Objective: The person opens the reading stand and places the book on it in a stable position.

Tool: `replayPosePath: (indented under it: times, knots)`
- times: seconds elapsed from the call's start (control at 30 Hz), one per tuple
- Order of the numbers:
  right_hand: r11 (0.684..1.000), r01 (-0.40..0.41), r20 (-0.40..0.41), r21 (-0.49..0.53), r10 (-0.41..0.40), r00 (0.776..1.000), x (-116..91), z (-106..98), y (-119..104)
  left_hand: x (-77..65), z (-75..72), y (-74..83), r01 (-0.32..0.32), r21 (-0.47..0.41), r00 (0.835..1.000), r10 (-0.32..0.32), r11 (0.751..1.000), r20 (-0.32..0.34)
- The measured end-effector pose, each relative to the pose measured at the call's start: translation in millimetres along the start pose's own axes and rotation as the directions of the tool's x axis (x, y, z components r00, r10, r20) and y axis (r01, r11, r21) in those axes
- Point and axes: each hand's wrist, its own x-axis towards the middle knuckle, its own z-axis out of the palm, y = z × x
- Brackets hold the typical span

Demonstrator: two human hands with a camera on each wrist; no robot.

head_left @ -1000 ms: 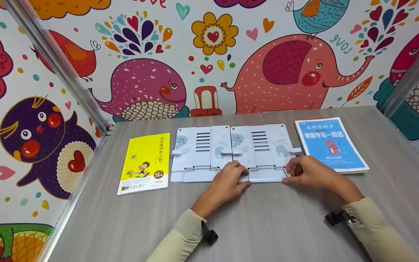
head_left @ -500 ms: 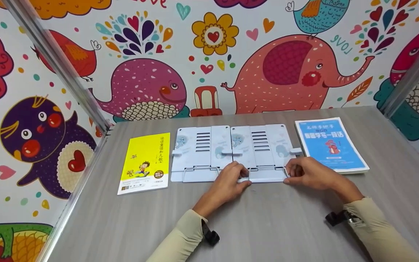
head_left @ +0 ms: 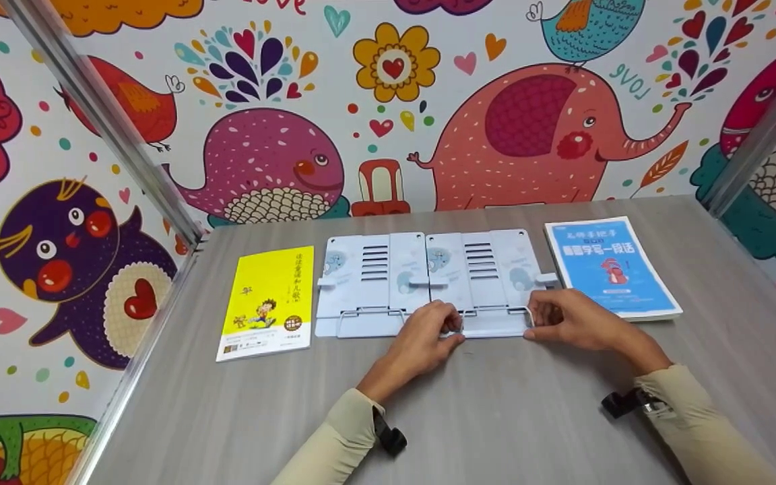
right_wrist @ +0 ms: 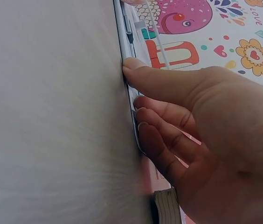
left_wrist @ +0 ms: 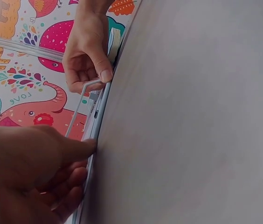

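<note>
A pale blue book stand (head_left: pixel 486 294) with two slotted panels lies flat on the table. Both hands are at the near edge of its right half. My left hand (head_left: pixel 425 331), fingers curled and thumb along the front edge, grips the left end. My right hand (head_left: pixel 580 320) pinches the right corner between thumb and fingers. In the left wrist view, a thin wire bracket (left_wrist: pixel 77 107) rises off the stand between the two hands, its bent corner at the right fingertips. The left fingers hide the bracket's other end.
A yellow book (head_left: pixel 267 286) lies left of the stand, and a thicker blue book (head_left: pixel 613 259) lies right of it, near the right hand. Small clips (head_left: pixel 547 277) stick out from the panels. A cartoon-printed wall (head_left: pixel 280 162) rises behind the table (head_left: pixel 482 411).
</note>
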Motion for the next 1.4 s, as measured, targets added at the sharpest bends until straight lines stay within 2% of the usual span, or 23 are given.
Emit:
replayPosePath:
  times: [0.2,0.57,0.87,1.1,1.2,1.27,1.33,1.4]
  knots:
    - [1.0,-0.004,0.006,0.006,0.004,1.0,0.4,0.1,0.7,2.0,-0.3,2.6,0.003,-0.04,0.999,-0.002,0.999,0.033]
    - [0.999,-0.036,0.012,0.019,0.036,0.999,1.2,-0.5,0.6,2.8,-0.4,2.1,0.006,-0.076,0.999,-0.003,0.997,0.04]
    - [0.995,-0.086,0.048,0.059,0.084,0.995,0.2,-0.9,-3.2,2.9,-0.5,2.1,0.024,-0.094,0.998,-0.019,0.995,0.052]
    - [0.994,-0.079,0.049,0.071,0.076,0.996,1.8,-3.2,-3.6,4.8,-7.6,4.5,0.053,-0.135,0.995,-0.041,0.989,0.086]
    - [0.991,-0.096,0.006,0.097,0.096,0.995,2.6,-5.4,-3.2,6.0,-13.0,5.3,0.066,-0.152,0.996,-0.055,0.986,0.074]
    - [0.987,-0.113,-0.068,0.112,0.122,0.99,2.8,-8.0,-1.8,7.3,-16.0,5.1,0.07,-0.158,0.997,-0.063,0.985,0.046]
    - [0.984,-0.132,-0.179,0.123,0.153,0.972,3.6,-10.6,1.1,9.4,-19.7,4.9,0.073,-0.149,0.997,-0.073,0.986,0.002]
    - [0.984,-0.137,-0.313,0.116,0.167,0.935,4.4,-13.7,4.5,12.7,-22.5,4.1,0.072,-0.125,0.995,-0.08,0.99,-0.062]
